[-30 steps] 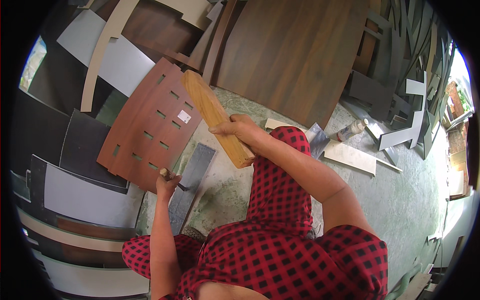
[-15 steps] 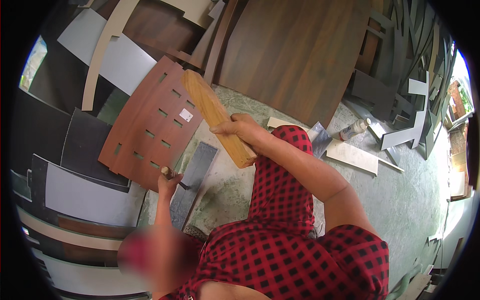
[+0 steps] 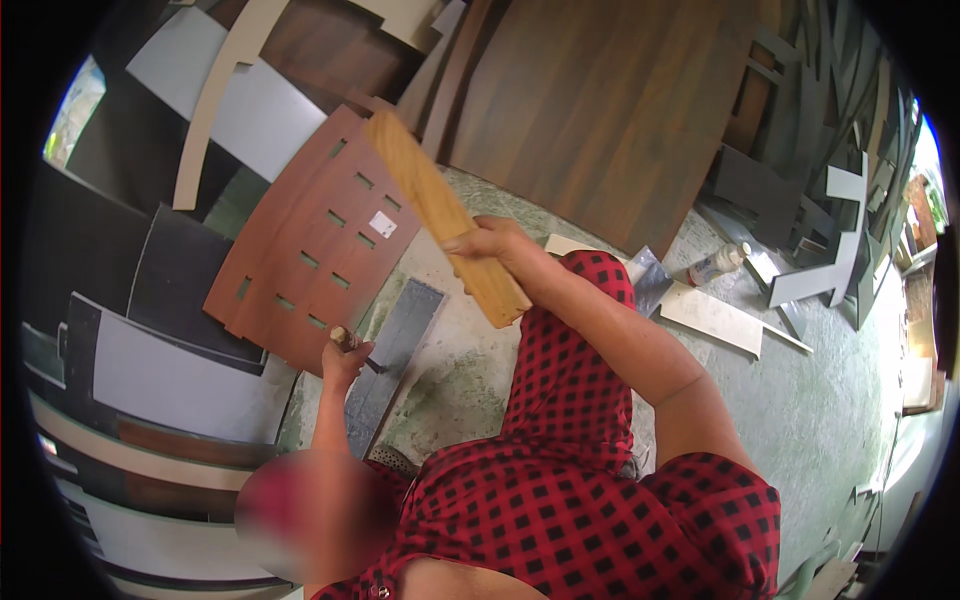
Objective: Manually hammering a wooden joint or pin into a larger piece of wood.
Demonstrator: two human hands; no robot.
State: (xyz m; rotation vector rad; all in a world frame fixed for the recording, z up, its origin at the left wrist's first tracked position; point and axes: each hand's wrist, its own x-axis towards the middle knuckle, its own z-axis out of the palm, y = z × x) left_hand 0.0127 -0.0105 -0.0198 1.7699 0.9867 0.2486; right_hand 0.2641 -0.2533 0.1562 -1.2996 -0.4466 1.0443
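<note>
My right hand (image 3: 492, 250) is wrapped round the lower part of a long, thick wooden block (image 3: 415, 180), held up at a slant above the floor. Lower left, my left hand (image 3: 342, 365) grips a chisel by its wooden handle (image 3: 345, 338). The chisel's dark blade (image 3: 374, 366) comes out beside my fingers over a narrow grey board (image 3: 412, 318) on the floor. Whether the blade's tip touches the board, I cannot make out. The wooden block is well apart from the chisel handle.
Left of the grey board leans a reddish-brown slotted panel (image 3: 290, 240). A large brown wood panel (image 3: 590, 110) stands ahead. White bottle (image 3: 718, 264) and pale offcut strips (image 3: 712, 318) are to the right. Stacked boards (image 3: 190, 380) fill the left side; grey scraps (image 3: 850, 230) lie far right.
My right hand has raised the wooden block slightly. My left hand keeps the chisel at about the same place over the grey board. The whole view has shifted a little.
</note>
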